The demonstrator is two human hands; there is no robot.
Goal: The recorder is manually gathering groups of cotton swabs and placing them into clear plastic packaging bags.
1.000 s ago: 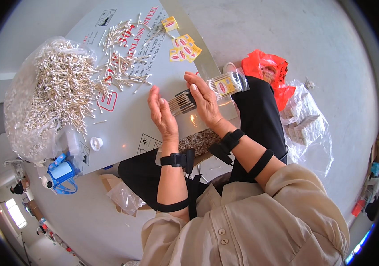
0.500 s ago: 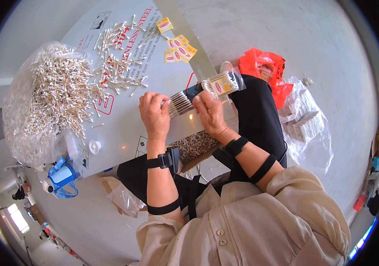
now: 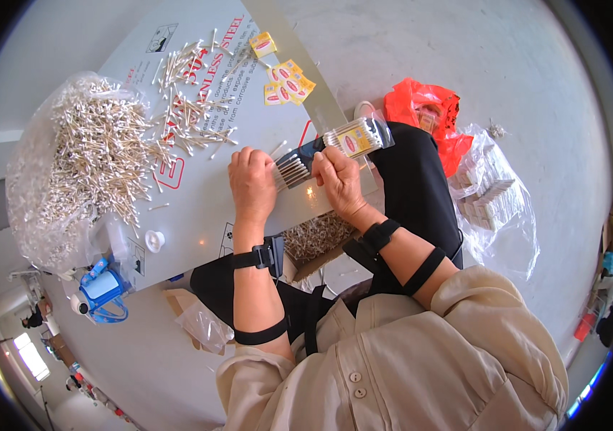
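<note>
Over the table's near right corner, my right hand is closed on a clear plastic pack of cotton swabs, its thumb pressing down on it. The pack's far end shows a yellow label and a row of white tips. A dark strip lies in its middle, and left of my thumb is a second row of cotton swabs. My left hand is closed at that row's left end, fingers curled. One single swab sticks out beside its fingertips; exactly what its fingers grip is hidden.
A big clear bag of cotton swabs lies at left, with loose swabs spilling over the table. Yellow cards lie near the far edge. A blue bottle stands left; red and clear bags lie on the floor.
My left hand has turned slightly, so its thumb no longer shows, and a single swab now juts out by its fingertips. My right hand stays on the pack, almost still.
</note>
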